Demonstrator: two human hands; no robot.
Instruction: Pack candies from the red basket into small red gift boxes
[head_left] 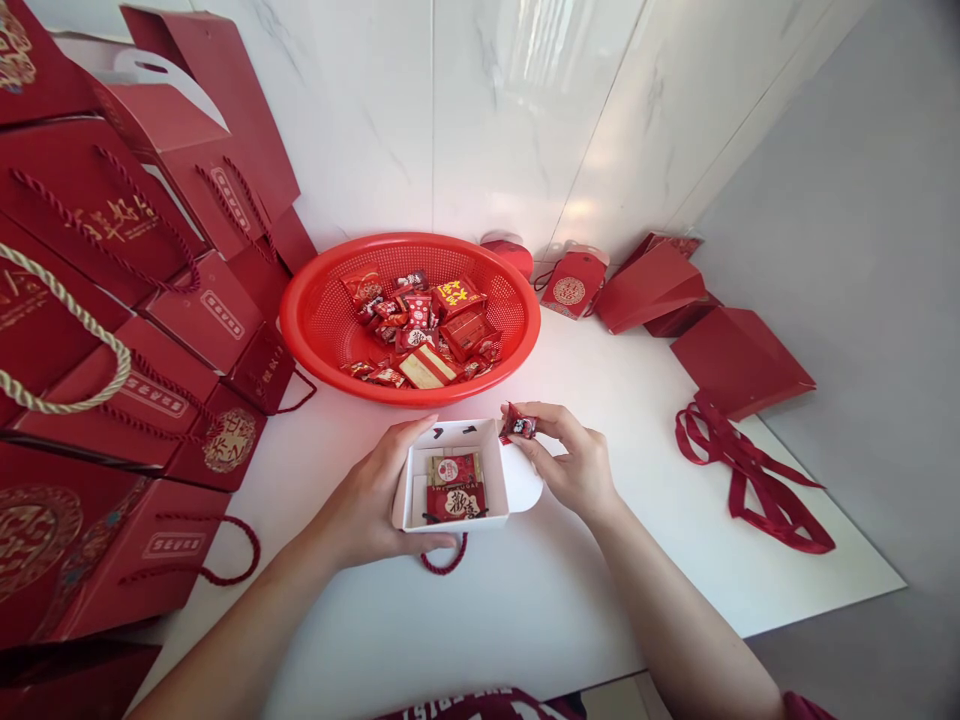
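Note:
My left hand [375,490] grips the left side of a small gift box [495,505], its white inside facing up. Red and gold wrapped sweets [456,498] lie in the bottom of the box, and a dark red cord handle [446,568] hangs out below it. Just off the box's upper right corner, my right hand [574,455] pinches a wrapped candy [519,424], dark red with a small printed figure, between thumb and fingers. Behind both hands stands a red plastic basket [304,345] with many wrapped sweets [420,320] in it.
Red gift boxes and bags with rope handles [157,400] are stacked along the left. More red boxes [742,360] stand at the back right near the wall. A dark red ribbon [750,480] lies on the white table [810,590] at the right.

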